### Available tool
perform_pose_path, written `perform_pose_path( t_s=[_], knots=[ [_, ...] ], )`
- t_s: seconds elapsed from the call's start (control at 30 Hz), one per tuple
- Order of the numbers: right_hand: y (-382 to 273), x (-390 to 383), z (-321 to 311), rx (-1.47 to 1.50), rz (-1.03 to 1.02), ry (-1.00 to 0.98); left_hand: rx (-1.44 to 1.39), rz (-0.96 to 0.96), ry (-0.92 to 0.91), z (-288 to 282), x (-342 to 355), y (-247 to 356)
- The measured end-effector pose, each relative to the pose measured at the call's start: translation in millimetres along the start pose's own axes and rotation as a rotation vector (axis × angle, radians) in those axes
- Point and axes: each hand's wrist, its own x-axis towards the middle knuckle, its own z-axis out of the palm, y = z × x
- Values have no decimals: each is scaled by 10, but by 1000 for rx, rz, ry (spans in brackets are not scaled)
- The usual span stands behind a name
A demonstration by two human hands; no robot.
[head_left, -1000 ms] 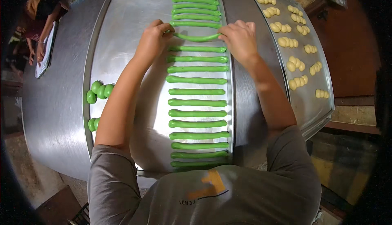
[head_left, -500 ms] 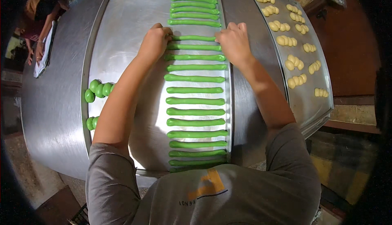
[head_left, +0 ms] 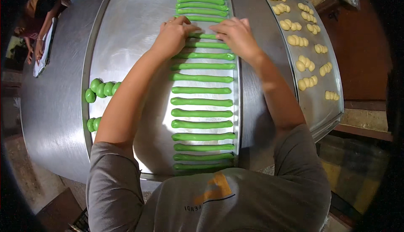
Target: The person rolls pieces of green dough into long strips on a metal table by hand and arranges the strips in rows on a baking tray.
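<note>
Many green dough strips lie crosswise in a long column on a metal tray (head_left: 134, 34). My left hand (head_left: 173, 36) rests over the left part of one dough strip (head_left: 205, 36), its fingers reaching inward. Over that strip's right end is my right hand (head_left: 236, 36), fingers stretched toward the left hand. Neither hand appears closed round the dough, though the fingertips' exact contact is hard to make out. Another green strip (head_left: 206, 19) lies just beyond my hands, and a further one (head_left: 206, 45) just nearer.
Green dough balls (head_left: 101, 90) sit at the tray's left side, partly behind my left forearm. To the right, a second tray (head_left: 313, 118) carries pale, knobbly dough pieces (head_left: 298, 41). At the far left another person's arm (head_left: 45, 30) rests by a white cloth-like item (head_left: 45, 57).
Both hands have moved inward toward each other along the strip. Their fingers, earlier bent at the strip's two ends, now stretch out over it.
</note>
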Motion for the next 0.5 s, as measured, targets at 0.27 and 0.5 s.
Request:
perform_pose_path(
  t_s=[0.27,0.5],
  knots=[
    [9,-16,-183,-192,29,-160,4,-294,-97,-198,-81,-83],
    [-44,-42,-189,-301,55,-57,30,-356,3,-215,-117,-95]
  ],
)
